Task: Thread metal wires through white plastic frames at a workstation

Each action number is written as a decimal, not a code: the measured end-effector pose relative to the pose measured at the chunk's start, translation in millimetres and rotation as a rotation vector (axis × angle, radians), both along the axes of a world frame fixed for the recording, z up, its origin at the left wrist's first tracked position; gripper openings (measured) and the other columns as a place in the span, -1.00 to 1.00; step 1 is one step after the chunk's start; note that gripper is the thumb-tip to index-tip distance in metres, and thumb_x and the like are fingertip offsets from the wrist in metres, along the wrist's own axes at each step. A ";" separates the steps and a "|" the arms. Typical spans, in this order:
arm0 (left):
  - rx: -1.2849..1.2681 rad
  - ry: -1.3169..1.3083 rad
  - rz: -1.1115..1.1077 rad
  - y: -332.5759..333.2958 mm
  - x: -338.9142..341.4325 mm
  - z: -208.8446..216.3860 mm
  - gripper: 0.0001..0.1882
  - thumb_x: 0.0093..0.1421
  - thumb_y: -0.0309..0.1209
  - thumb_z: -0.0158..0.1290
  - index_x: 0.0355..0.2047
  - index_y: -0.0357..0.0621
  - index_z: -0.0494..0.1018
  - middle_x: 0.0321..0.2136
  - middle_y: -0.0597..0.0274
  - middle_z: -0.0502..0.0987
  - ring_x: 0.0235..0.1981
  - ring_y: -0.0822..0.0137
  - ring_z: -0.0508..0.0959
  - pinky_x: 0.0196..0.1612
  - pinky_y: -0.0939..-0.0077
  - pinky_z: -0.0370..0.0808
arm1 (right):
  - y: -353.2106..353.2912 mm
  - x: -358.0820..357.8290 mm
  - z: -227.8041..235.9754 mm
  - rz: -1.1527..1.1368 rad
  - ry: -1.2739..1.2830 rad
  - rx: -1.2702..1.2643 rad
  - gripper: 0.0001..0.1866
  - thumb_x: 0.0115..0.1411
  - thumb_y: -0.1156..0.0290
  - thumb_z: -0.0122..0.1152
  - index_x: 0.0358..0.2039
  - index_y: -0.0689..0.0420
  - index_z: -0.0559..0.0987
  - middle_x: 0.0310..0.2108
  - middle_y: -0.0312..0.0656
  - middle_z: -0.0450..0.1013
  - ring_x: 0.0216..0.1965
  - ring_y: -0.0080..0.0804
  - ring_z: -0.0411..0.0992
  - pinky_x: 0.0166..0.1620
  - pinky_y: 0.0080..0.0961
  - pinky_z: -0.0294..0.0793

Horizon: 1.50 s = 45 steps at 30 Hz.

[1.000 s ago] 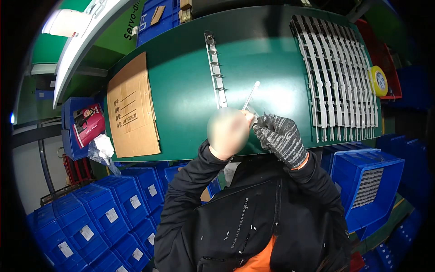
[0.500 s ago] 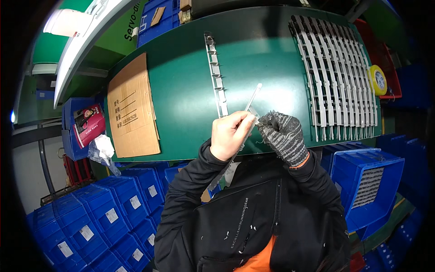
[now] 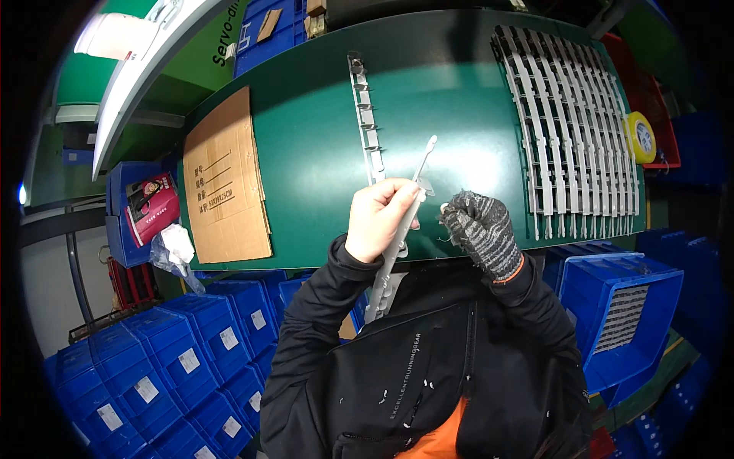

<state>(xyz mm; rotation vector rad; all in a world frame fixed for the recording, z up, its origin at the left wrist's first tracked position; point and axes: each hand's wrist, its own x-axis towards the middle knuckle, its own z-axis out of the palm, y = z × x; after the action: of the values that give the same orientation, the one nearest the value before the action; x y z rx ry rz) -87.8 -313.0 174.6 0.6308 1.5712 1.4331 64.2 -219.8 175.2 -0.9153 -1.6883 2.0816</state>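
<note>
My bare left hand [image 3: 382, 218] grips a long, narrow grey plastic strip [image 3: 394, 256], which slants from near my jacket up over the table edge. Its thin far end sticks out past my fingers, and small tabs show along its side. My right hand [image 3: 480, 229], in a grey-and-black knitted glove with an orange cuff, is closed just right of the strip and apart from it. Whatever its fingertips pinch, if anything, is too small to make out. Beyond my left hand a similar strip with upright tabs [image 3: 366, 115] lies on the green table [image 3: 306, 153].
Several grey strips [image 3: 562, 130] lie side by side at the table's right, next to a yellow tape roll [image 3: 641, 138]. Flat cardboard [image 3: 222, 183] covers the left end. Blue crates [image 3: 183, 359] stand stacked at lower left; an open blue crate [image 3: 657, 306] holds strips at right.
My right hand has drawn away to the right from the strip. My left hand has shifted slightly left and turned the strip, so its broad face shows more.
</note>
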 end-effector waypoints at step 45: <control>0.000 0.147 0.046 0.1 6.3 1.7 -0.81 0.17 -0.41 -0.03 -0.43 -0.31 0.45 -0.70 0.35 0.41 -0.70 0.60 0.40 -0.64 0.75 0.33 | 8.1 -7.1 8.7 0.066 -0.017 -0.144 -0.89 0.06 0.41 0.13 -0.45 0.18 0.50 -0.64 -0.29 0.37 -0.61 -0.56 0.32 -0.52 -0.57 0.30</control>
<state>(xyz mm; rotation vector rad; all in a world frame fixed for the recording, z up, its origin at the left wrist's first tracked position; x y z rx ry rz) -81.5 -312.9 176.4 0.7184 1.7092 1.4481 57.1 -211.7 183.9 -0.9333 -1.6143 2.2695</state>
